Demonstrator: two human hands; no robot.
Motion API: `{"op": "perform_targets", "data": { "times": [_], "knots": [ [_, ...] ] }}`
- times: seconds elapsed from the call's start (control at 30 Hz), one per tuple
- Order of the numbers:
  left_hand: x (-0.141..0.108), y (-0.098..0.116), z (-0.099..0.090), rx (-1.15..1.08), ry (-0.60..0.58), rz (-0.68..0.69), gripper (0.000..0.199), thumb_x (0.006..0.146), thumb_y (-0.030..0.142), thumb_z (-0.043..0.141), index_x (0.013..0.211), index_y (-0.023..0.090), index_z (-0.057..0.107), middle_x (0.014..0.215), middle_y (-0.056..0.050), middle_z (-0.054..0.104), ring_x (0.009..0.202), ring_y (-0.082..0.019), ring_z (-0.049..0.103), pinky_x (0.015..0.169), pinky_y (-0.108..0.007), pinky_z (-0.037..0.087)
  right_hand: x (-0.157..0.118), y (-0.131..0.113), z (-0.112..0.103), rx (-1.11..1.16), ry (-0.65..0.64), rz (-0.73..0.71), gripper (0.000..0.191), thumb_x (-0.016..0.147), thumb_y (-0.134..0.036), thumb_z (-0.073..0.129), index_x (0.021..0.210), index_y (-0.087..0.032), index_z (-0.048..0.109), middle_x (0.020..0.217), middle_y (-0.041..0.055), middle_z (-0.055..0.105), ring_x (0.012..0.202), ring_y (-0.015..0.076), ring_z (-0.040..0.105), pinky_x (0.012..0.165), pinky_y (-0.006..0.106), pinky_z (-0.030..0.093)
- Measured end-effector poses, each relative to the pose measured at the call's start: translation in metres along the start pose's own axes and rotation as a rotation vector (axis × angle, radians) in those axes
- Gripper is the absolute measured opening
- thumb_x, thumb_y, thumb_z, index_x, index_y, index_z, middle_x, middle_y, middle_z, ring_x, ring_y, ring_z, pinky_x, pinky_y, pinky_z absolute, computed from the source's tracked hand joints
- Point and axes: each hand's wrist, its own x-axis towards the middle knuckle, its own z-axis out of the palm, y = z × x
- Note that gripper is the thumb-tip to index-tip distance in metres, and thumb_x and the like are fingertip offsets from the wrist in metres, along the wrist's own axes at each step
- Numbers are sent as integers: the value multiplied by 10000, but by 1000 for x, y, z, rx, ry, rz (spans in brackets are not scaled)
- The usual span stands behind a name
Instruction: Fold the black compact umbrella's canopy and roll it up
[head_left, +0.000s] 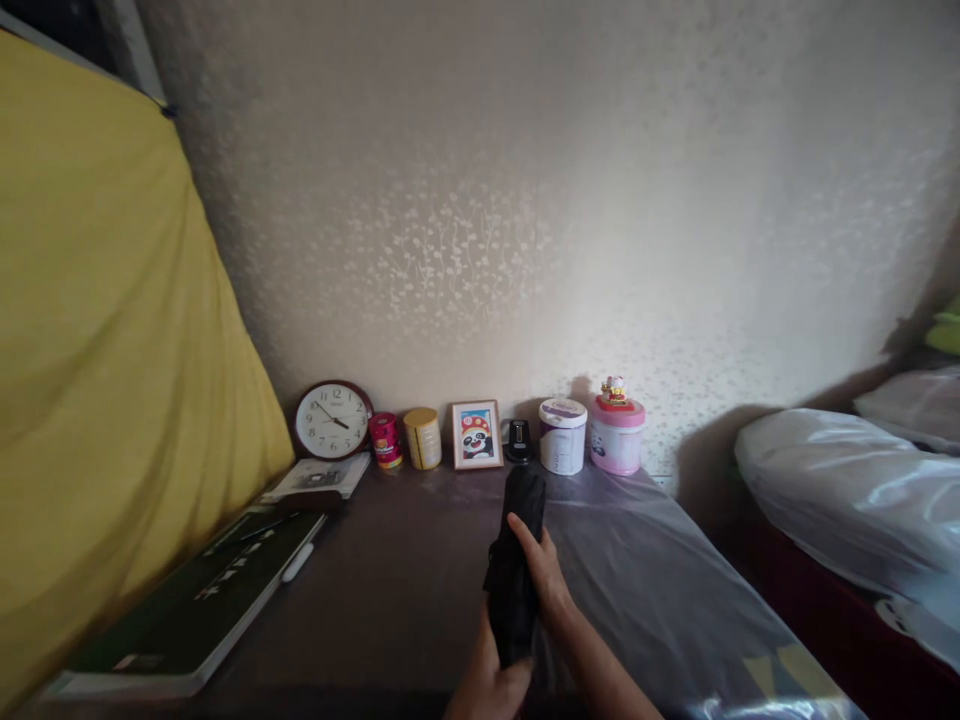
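Observation:
A folded black umbrella [517, 570] is held nearly upright over the near middle of the table. My right hand [546, 570] wraps its upper part from the right side, thumb lying across the front. Lower down, my left hand [495, 670] grips the bottom end, its fingers closed around it. Part of the umbrella's lower end is hidden by that hand.
Along the wall stand a round clock [334, 420], a pink can [386, 440], a yellow can [423, 438], a framed panda picture [477, 436], a white tub [562, 440] and a pink tub [617, 445]. A large green book [202, 600] lies left on the table [390, 600].

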Motion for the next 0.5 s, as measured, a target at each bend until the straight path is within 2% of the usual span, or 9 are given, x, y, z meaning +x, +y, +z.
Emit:
{"op": "perform_targets", "data": {
  "times": [0.07, 0.1, 0.17, 0.27, 0.33, 0.4, 0.43, 0.5],
  "knots": [
    [1, -8, 2, 146, 126, 70, 860, 693, 240, 552, 1400, 111, 81, 1106, -137, 607, 1051, -250, 555, 899, -329, 391, 2, 4, -1, -73, 64, -49, 571, 548, -491, 747, 956, -151, 535, 620, 9, 646, 545, 197, 630, 493, 283, 507],
    [1, -11, 2, 217, 147, 84, 874, 692, 222, 549, 1405, 105, 58, 1151, -157, 586, 1088, -264, 535, 925, -346, 370, 3, 6, -2, -99, 96, -66, 571, 541, -483, 753, 951, -151, 536, 628, 9, 648, 553, 198, 630, 499, 283, 509],
    [-2, -10, -1, 287, 114, 102, 874, 710, 214, 526, 1411, 113, 13, 1194, -175, 562, 1103, -277, 529, 925, -366, 370, 5, 8, -2, -108, 137, -84, 548, 535, -468, 759, 927, -150, 547, 641, 10, 649, 569, 196, 629, 509, 279, 511],
    [-8, 2, -10, 166, 40, 226, 895, 702, 231, 539, 1407, 120, -2, 1280, -172, 490, 1114, -244, 523, 944, -332, 362, 4, 6, -2, -54, 112, -56, 487, 539, -463, 754, 864, -149, 573, 616, 10, 640, 559, 193, 624, 506, 274, 505],
    [-11, 9, -14, -13, -76, 206, 838, 713, 279, 532, 1394, 149, 61, 1135, -135, 586, 888, -212, 624, 839, -338, 436, 1, 2, -1, -8, 56, -5, 472, 556, -482, 739, 851, -150, 581, 581, 9, 628, 531, 192, 619, 490, 278, 498],
    [-12, 12, -15, -165, -209, 86, 664, 743, 335, 486, 1328, 150, 232, 820, -45, 645, 550, -152, 592, 624, -308, 471, -3, -2, -1, 29, 3, 39, 479, 587, -513, 708, 869, -146, 585, 564, 11, 621, 513, 190, 615, 478, 280, 494],
    [-11, 11, -14, -207, -251, 24, 573, 758, 354, 457, 1270, 140, 315, 694, -4, 617, 454, -127, 535, 539, -278, 447, -4, -3, 0, 35, -16, 53, 486, 600, -525, 694, 880, -143, 586, 564, 13, 619, 510, 189, 615, 478, 281, 495],
    [-9, 4, -10, -217, -241, -31, 494, 776, 370, 431, 1204, 128, 385, 616, 17, 582, 439, -124, 511, 490, -252, 418, -6, -4, 0, 14, -22, 48, 495, 604, -524, 691, 899, -140, 588, 576, 15, 623, 520, 186, 616, 486, 277, 495]
  ]
}}
